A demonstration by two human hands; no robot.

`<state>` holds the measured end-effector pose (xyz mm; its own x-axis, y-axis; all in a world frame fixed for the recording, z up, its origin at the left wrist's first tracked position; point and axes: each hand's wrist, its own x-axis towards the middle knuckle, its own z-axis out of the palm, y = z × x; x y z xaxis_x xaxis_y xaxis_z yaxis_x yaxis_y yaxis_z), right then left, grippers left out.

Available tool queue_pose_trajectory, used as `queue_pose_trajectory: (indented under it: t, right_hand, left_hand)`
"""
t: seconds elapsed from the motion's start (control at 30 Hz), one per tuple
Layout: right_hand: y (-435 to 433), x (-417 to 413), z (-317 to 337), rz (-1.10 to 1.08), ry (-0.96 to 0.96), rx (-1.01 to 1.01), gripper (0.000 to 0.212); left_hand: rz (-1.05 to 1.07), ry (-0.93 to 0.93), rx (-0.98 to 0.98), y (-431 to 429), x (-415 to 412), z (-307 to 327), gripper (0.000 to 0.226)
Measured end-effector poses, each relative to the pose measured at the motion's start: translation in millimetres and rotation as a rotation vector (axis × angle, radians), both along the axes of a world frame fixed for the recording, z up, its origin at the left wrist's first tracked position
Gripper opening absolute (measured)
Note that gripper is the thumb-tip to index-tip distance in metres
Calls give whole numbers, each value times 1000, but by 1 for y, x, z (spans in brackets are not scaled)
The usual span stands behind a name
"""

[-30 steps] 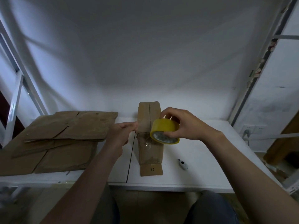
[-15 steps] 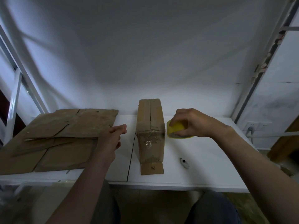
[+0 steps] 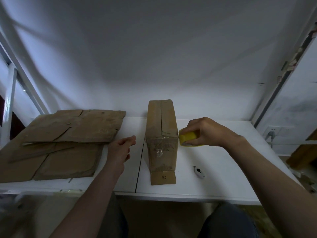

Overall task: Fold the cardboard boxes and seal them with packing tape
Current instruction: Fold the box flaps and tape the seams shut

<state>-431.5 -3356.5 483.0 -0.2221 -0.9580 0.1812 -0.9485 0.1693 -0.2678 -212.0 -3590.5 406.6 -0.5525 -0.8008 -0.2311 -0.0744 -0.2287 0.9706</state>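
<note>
Left grip (image 3: 120,149) hovering, fingers loosely extended; right grip (image 3: 205,132) palm down, curled round tape roll (image 3: 187,136).

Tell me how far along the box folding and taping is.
Done: one folded box stands on the table, clear tape across its near end. In hand: the right hand grips the yellow tape roll resting beside that box; the left hand hovers empty. Left: the stack of flat cardboard on the left is unfolded, and the box's top seam looks untaped.

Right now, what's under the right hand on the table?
A yellow tape roll on the white table, beside the folded box. The right hand grips it, hiding its right part.
</note>
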Motion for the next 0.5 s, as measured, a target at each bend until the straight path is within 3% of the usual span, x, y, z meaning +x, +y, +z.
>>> queue_pose_trajectory:
  t: [0.2,0.5]
  right_hand:
    - [-5,-4,-26,-40,-96,-12,35]
    - [-6,0,-37,-58,-86,-110,35]
  left_hand:
    - [-5,-13,6,2,-17,-18,12]
    - [91,44,-60,36,-54,-36,10]
